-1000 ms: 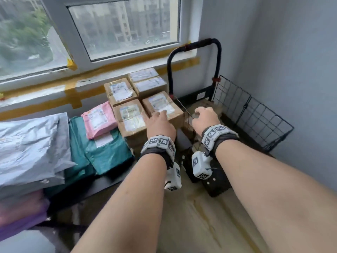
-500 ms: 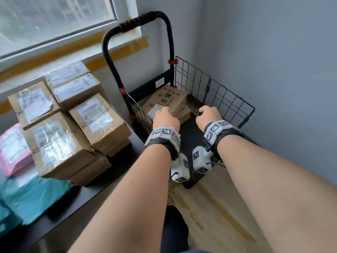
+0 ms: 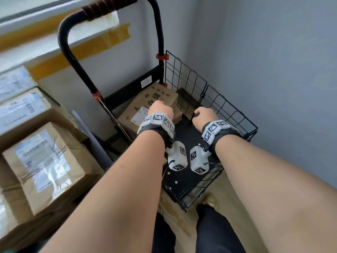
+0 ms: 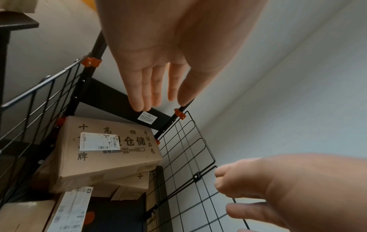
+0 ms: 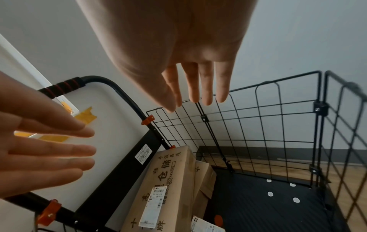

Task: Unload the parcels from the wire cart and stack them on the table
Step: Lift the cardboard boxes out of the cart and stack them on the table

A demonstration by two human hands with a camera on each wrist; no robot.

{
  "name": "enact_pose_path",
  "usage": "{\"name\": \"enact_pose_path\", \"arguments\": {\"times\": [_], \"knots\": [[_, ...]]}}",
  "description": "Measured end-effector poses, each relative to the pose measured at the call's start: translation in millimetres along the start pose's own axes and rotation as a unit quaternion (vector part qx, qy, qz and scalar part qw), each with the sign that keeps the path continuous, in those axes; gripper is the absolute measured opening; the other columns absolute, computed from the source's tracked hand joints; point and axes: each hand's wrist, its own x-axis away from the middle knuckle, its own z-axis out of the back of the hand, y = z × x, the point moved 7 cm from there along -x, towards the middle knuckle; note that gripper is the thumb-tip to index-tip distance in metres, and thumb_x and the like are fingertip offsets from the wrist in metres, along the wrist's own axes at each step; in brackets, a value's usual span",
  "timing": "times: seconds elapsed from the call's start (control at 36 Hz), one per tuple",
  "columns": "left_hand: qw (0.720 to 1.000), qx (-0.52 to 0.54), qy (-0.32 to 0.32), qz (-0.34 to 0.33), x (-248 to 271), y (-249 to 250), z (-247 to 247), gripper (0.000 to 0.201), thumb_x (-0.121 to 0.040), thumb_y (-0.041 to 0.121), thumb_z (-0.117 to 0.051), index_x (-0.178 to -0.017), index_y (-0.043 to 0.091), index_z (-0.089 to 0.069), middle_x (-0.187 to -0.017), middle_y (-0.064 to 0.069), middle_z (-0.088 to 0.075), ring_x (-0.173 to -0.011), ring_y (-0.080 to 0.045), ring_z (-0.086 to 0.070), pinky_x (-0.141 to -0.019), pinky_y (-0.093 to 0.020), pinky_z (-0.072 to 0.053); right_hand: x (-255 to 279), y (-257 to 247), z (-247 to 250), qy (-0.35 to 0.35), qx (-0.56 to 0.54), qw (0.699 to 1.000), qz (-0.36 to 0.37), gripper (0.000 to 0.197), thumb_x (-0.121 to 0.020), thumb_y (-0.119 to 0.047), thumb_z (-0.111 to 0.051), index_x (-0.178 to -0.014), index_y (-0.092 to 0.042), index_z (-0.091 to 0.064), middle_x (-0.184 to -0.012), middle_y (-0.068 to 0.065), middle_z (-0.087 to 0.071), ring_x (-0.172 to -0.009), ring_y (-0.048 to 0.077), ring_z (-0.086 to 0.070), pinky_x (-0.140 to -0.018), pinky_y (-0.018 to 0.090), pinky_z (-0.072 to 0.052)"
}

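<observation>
Reaching into the wire cart (image 3: 228,114) for the next parcel.

Left hand (image 3: 160,111) and right hand (image 3: 205,115) hover empty, fingers released, above the top printed box (image 3: 155,99); next, probably grip both its ends and lift it to the counter (image 4: 17,25).

Bare arms w/ grey wristbands (image 3: 156,127), white tag-marked cams, dark trousers.

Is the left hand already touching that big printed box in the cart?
Apart. In the left wrist view, the left hand hovers with straight fingers above the printed box, open space between them.
</observation>
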Motion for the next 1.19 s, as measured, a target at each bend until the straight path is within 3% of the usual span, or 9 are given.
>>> {"name": "enact_pose_path", "arguments": {"times": [0.19, 0.28, 0.36, 0.44, 0.56, 0.64, 0.78, 0.94, 1.19], "knots": [[0.997, 0.011, 0.028, 0.067, -55.8, 6.7, -5.6, 0.033, -0.092, 0.007, -0.048, -0.123, 0.008, -0.060, -0.125, -0.008, -0.060, -0.110, -0.026, -0.059, -0.087, -0.030, -0.046, -67.4, -13.0, -20.8, -0.054, 0.033, 0.997, 0.053, 0.036, -0.088, -0.014, -0.050, -0.123, -0.017, -0.060, -0.127, 0.010, -0.054, -0.103, 0.029, -0.059, -0.087, 0.034, -0.050], [0.993, 0.044, 0.050, 0.098, -69.9, 9.6, -8.7, 0.028, -0.091, 0.004, -0.045, -0.112, 0.005, -0.063, -0.121, -0.010, -0.062, -0.099, -0.025, -0.058, -0.078, -0.031, -0.044, -97.4, -18.3, -31.3, -0.088, 0.049, 0.991, 0.086, 0.040, -0.088, -0.015, -0.050, -0.127, -0.020, -0.057, -0.130, 0.009, -0.054, -0.104, 0.029, -0.060, -0.087, 0.033, -0.050], [0.983, 0.076, 0.075, 0.151, -83.1, 3.2, -21.4, 0.034, -0.095, 0.004, -0.042, -0.126, 0.002, -0.055, -0.133, -0.013, -0.054, -0.118, -0.027, -0.053, -0.085, -0.030, -0.042, -123.1, -23.2, -41.4, -0.123, 0.064, 0.983, 0.122, 0.041, -0.087, -0.015, -0.050, -0.128, -0.022, -0.056, -0.132, 0.008, -0.053, -0.103, 0.027, -0.060, -0.084, 0.031, -0.050], [0.979, 0.084, 0.080, 0.166, -95.0, -7.0, -44.7, 0.036, -0.098, 0.010, -0.043, -0.132, 0.000, -0.051, -0.135, -0.017, -0.053, -0.124, -0.029, -0.050, -0.095, -0.030, -0.042, -144.4, -26.5, -52.3, -0.155, 0.093, 0.972, 0.152, 0.040, -0.088, -0.015, -0.050, -0.126, -0.021, -0.056, -0.132, 0.008, -0.052, -0.104, 0.026, -0.060, -0.083, 0.029, -0.047], [0.972, 0.091, 0.069, 0.204, -104.8, -31.8, -76.7, 0.036, -0.098, 0.011, -0.043, -0.131, 0.001, -0.053, -0.135, -0.017, -0.053, -0.123, -0.029, -0.051, -0.095, -0.031, -0.042, -162.6, -30.1, -71.7, -0.185, 0.137, 0.956, 0.182, 0.037, -0.089, -0.013, -0.050, -0.125, -0.017, -0.058, -0.130, 0.010, -0.054, -0.109, 0.028, -0.058, -0.084, 0.029, -0.045], [0.962, 0.097, 0.077, 0.244, -110.6, -52.0, -86.0, 0.028, -0.095, 0.004, -0.042, -0.117, 0.002, -0.061, -0.130, -0.015, -0.057, -0.116, -0.027, -0.055, -0.086, -0.031, -0.044, -173.3, -31.9, -93.8, -0.203, 0.151, 0.948, 0.191, 0.035, -0.090, -0.012, -0.049, -0.124, -0.014, -0.058, -0.129, 0.011, -0.055, -0.108, 0.028, -0.058, -0.088, 0.031, -0.048], [0.952, 0.087, 0.061, 0.287, -126.8, -100.1, -106.3, 0.033, -0.097, 0.005, -0.042, -0.124, -0.002, -0.057, -0.131, -0.016, -0.054, -0.121, -0.030, -0.051, -0.095, -0.030, -0.041, -187.3, -30.5, -141.9, -0.227, 0.172, 0.935, 0.210, 0.036, -0.090, -0.013, -0.052, -0.126, -0.014, -0.058, -0.128, 0.011, -0.057, -0.109, 0.028, -0.059, -0.087, 0.031, -0.048], [0.920, 0.140, 0.084, 0.357, -133.7, -176.3, -157.6, 0.030, -0.096, 0.011, -0.044, -0.118, 0.000, -0.061, -0.124, -0.016, -0.060, -0.112, -0.032, -0.057, -0.076, -0.030, -0.039, -200.5, -20.8, -206.4, -0.260, 0.182, 0.922, 0.221, 0.044, -0.089, -0.016, -0.054, -0.132, -0.019, -0.053, -0.132, 0.006, -0.057, -0.113, 0.026, -0.058, -0.084, 0.027, -0.045], [0.895, 0.216, 0.125, 0.370, -145.7, -230.1, -214.3, 0.042, -0.097, 0.010, -0.041, -0.139, 0.016, -0.046, -0.138, -0.007, -0.052, -0.124, -0.026, -0.050, -0.089, -0.028, -0.038, -205.6, -10.7, -295.9, -0.304, 0.204, 0.900, 0.235, 0.039, -0.090, -0.017, -0.057, -0.129, -0.014, -0.053, -0.127, 0.006, -0.060, -0.111, 0.025, -0.059, -0.087, 0.030, -0.047]]}}
